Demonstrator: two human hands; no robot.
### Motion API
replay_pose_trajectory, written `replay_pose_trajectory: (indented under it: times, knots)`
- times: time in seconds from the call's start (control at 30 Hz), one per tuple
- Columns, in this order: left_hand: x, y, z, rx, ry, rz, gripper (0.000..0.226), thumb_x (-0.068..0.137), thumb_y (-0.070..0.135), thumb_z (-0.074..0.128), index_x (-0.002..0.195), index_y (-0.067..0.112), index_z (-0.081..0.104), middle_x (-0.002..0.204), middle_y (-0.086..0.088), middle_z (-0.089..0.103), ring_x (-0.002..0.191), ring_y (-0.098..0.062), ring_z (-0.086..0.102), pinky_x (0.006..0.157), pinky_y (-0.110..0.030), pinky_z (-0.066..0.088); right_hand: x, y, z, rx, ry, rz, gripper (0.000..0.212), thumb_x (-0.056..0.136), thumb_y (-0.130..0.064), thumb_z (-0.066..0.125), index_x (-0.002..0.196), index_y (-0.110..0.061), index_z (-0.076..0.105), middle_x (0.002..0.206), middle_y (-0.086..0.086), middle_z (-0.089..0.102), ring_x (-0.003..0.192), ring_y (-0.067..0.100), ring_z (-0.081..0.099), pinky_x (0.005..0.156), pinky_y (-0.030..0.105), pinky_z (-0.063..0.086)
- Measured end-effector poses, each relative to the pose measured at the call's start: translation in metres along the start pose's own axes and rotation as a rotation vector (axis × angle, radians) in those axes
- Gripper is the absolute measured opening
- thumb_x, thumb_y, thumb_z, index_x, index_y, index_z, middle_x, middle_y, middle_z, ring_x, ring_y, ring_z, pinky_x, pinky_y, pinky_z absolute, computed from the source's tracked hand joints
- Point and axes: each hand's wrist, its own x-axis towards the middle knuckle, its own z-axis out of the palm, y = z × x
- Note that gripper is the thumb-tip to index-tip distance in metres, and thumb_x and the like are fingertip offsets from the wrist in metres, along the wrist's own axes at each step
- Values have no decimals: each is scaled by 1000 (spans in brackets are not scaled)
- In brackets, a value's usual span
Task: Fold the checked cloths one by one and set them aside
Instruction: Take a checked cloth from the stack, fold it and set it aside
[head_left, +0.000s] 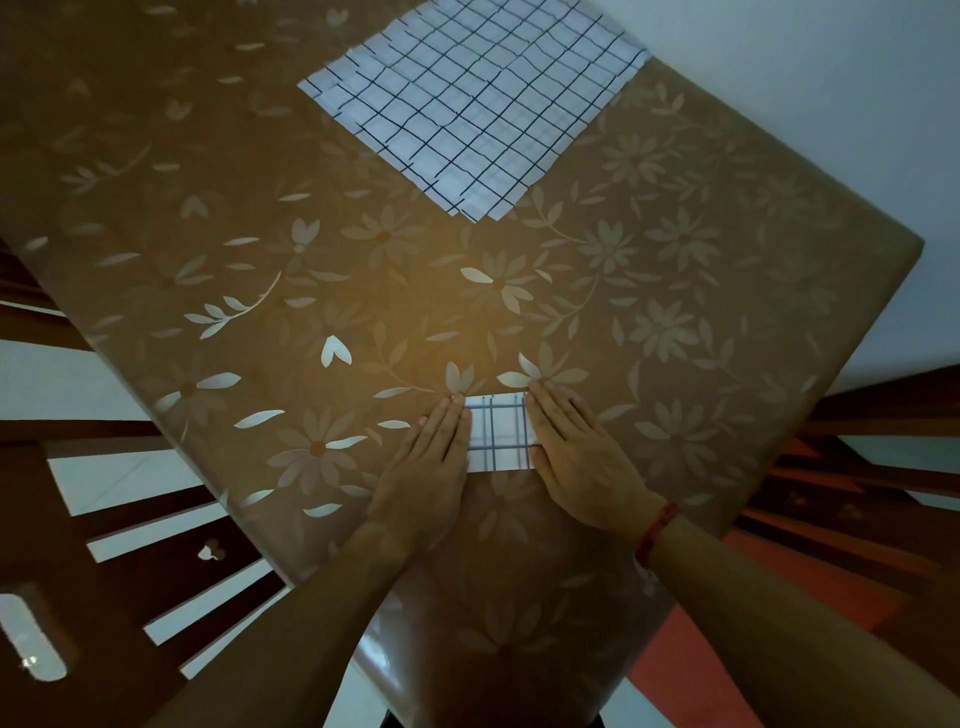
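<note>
The table (675, 312), under a brown flowered cover, fills most of the frame before us, and a flat pile (467, 104) of checked cloths lies at its top centre, well apart from our hands. At the lower centre we press our left hand (431, 467) and right hand (576, 462) flat, fingers straight and close together, on the two ends of a small folded cloth (500, 436). It lies near the table's front edge, only its middle showing between them. A red band (655, 532) circles our right wrist.
</note>
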Motion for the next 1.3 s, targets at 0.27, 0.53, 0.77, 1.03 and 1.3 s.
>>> replay_pose_trajectory:
  times: [0.27,0.53,0.77,1.03,1.3]
  knots:
    - [3,-2,-1,-2,8,2,51,97,23,28,142,0,38,150,-17,35,140,-28,26,110,-46,23,18,1,-20,171,97,34,63,79,-27,66,135,-7,48,132,10,54,118,27,52,98,43,47]
    - [2,-1,-2,-34,-16,-10,54,97,23,21,143,0,37,151,-17,34,140,-30,29,111,-46,24,41,2,-29,175,-1,98,67,70,-30,70,131,-17,49,140,4,45,121,24,47,104,38,39]
    - [4,-1,-4,-33,-33,-16,53,95,24,27,140,1,42,148,-17,39,138,-30,34,108,-47,27,59,5,-38,305,-209,242,45,59,-35,73,99,-15,69,95,3,71,87,21,66,84,35,54]
    - [4,-2,-2,-111,-19,-56,51,97,27,27,139,3,44,148,-14,39,139,-27,33,109,-48,32,52,8,-43,518,-202,382,17,69,-18,66,72,-1,64,62,2,64,63,18,62,58,29,52]
    - [10,8,-35,-723,124,-367,54,93,31,57,144,26,36,139,9,48,124,-8,46,98,-17,40,27,1,-74,637,-120,396,25,79,-10,66,59,-9,51,61,2,50,56,11,46,52,19,34]
